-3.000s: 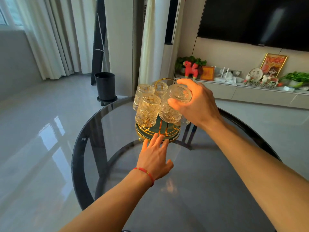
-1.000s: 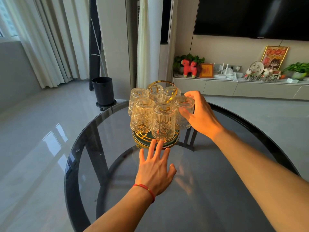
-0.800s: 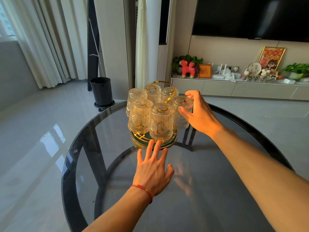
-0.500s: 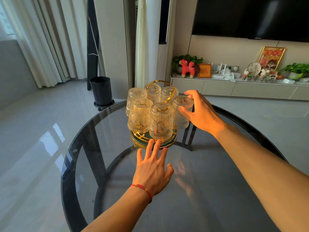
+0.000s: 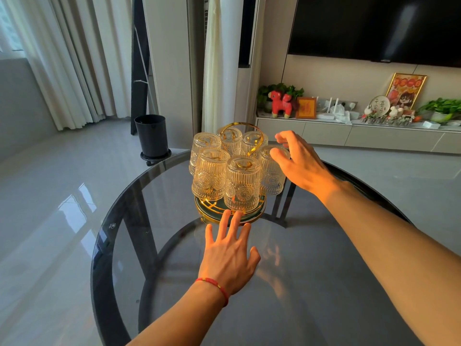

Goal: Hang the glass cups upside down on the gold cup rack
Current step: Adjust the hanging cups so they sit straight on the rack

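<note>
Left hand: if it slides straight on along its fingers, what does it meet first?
The left hand lies flat on the glass table, fingers pointing at the gold cup rack. Its fingertips look almost at the rack's round base, so that rim comes first, probably before the nearest glass cup above it.

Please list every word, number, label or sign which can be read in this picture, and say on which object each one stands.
"平安喜乐" (uncertain, small): on the round white plaque on the TV cabinet.
Red characters along the top of the gold picture frame: too blurred to read.
Round mark printed on the glass table near its left rim: too small to read.
Orange frame: a design, not legible text.
Glass cups, gold rack: no text.
</note>
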A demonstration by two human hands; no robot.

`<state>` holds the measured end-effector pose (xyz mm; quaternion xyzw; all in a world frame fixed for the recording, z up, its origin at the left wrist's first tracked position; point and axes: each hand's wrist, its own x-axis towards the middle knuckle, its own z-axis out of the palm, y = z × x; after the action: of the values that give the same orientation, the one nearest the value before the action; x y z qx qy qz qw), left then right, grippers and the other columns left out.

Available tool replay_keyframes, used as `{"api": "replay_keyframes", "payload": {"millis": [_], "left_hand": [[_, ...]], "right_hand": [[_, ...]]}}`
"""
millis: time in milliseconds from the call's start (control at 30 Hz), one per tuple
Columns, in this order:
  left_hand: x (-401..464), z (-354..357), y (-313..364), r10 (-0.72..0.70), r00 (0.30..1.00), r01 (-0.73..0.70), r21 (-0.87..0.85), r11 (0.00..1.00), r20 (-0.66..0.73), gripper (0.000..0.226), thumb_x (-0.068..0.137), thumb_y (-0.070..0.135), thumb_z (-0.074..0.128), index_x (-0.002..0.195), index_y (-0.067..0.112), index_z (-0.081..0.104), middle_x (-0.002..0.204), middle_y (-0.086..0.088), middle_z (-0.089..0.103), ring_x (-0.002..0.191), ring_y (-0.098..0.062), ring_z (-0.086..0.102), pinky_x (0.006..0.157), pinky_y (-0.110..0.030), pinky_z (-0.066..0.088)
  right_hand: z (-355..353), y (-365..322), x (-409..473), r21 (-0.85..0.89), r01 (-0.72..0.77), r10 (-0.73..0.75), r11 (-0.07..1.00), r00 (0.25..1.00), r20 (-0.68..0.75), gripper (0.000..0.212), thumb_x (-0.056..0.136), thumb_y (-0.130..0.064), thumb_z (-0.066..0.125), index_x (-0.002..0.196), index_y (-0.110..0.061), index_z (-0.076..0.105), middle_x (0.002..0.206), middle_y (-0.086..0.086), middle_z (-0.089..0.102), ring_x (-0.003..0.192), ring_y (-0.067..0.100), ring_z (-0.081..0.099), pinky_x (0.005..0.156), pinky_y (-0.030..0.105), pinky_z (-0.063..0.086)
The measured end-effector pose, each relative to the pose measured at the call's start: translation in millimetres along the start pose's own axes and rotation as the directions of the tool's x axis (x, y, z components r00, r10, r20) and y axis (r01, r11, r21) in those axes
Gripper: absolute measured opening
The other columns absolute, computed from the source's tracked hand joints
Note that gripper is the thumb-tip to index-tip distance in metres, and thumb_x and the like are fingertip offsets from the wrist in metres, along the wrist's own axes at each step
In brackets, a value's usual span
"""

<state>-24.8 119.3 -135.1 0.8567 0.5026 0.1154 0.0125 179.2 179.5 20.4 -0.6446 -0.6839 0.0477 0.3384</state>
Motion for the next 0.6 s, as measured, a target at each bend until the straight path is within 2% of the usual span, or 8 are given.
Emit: {"api": "replay_keyframes", "payload": {"millis": [100, 200, 300, 467, 533, 600], "left_hand": [[-0.5, -0.2, 0.1, 0.001, 1.0, -0.001, -0.001, 1.0, 0.006, 0.067, 0.096, 0.06, 0.021, 0.154, 0.027, 0.028, 0.169, -0.006, 0.008, 0.154, -0.03, -0.007, 0.119, -0.064, 0.004], [-1.1, -1.2, 0.2, 0.002, 1.0, -0.002, -0.001, 1.0, 0.01, 0.067, 0.096, 0.059, 0.02, 0.154, 0.027, 0.028, 0.169, -0.005, 0.008, 0.154, -0.03, -0.007, 0.121, -0.064, 0.006], [-2.1, -3.6, 0.8, 0.007, 1.0, -0.007, -0.001, 1.0, 0.013, 0.068, 0.095, 0.058, 0.017, 0.154, 0.026, 0.028, 0.169, -0.006, 0.008, 0.154, -0.03, -0.007, 0.121, -0.065, 0.009], [-2.4, -5.4, 1.2, 0.013, 1.0, -0.013, 0.002, 1.0, 0.022, 0.071, 0.093, 0.059, 0.013, 0.155, 0.026, 0.026, 0.169, -0.006, 0.006, 0.154, -0.03, -0.009, 0.12, -0.065, 0.009], [-1.7, -5.4, 0.9, 0.013, 0.999, -0.013, 0.007, 1.0, 0.03, 0.071, 0.094, 0.059, 0.012, 0.155, 0.026, 0.025, 0.169, -0.006, 0.005, 0.154, -0.031, -0.01, 0.12, -0.066, 0.008], [-0.9, -5.2, 1.0, 0.009, 0.999, -0.009, 0.011, 1.0, 0.038, 0.07, 0.095, 0.06, 0.014, 0.155, 0.026, 0.025, 0.169, -0.006, 0.003, 0.153, -0.031, -0.011, 0.12, -0.066, 0.005]], "right_hand": [[-3.0, -12.3, 16.0, 0.09, -0.012, 0.011, 0.996, 1.0, 0.021, 0.05, 0.1, -0.041, 0.037, 0.146, -0.024, 0.041, 0.147, 0.004, 0.058, 0.129, 0.027, 0.057, 0.109, 0.051, 0.043], [-5.1, -23.4, 34.4, 0.179, -0.043, 0.018, 0.983, 0.991, 0.136, 0.057, 0.095, -0.046, 0.03, 0.15, -0.034, 0.035, 0.148, 0.005, 0.058, 0.132, 0.031, 0.054, 0.105, 0.047, 0.041], [-1.2, -27.8, 50.2, 0.179, -0.1, 0.054, 0.979, 0.968, 0.247, 0.061, 0.091, -0.049, 0.031, 0.151, -0.037, 0.034, 0.149, 0.009, 0.057, 0.135, 0.034, 0.049, 0.102, 0.047, 0.038], [5.4, -22.9, 65.4, 0.104, -0.166, 0.13, 0.981, 0.949, 0.288, 0.056, 0.092, -0.058, 0.032, 0.134, -0.03, 0.058, 0.144, 0.007, 0.058, 0.128, 0.031, 0.051, 0.109, 0.055, 0.037], [5.3, -22.1, 67.9, 0.105, -0.181, 0.144, 0.978, 0.946, 0.289, 0.06, 0.09, -0.058, 0.028, 0.121, -0.029, 0.07, 0.145, 0.006, 0.057, 0.123, 0.025, 0.051, 0.105, 0.051, 0.039], [5.3, -20.9, 71.1, 0.115, -0.194, 0.154, 0.974, 0.946, 0.285, 0.062, 0.089, -0.056, 0.027, 0.117, -0.027, 0.074, 0.148, 0.009, 0.056, 0.122, 0.023, 0.049, 0.095, 0.045, 0.037]]}}
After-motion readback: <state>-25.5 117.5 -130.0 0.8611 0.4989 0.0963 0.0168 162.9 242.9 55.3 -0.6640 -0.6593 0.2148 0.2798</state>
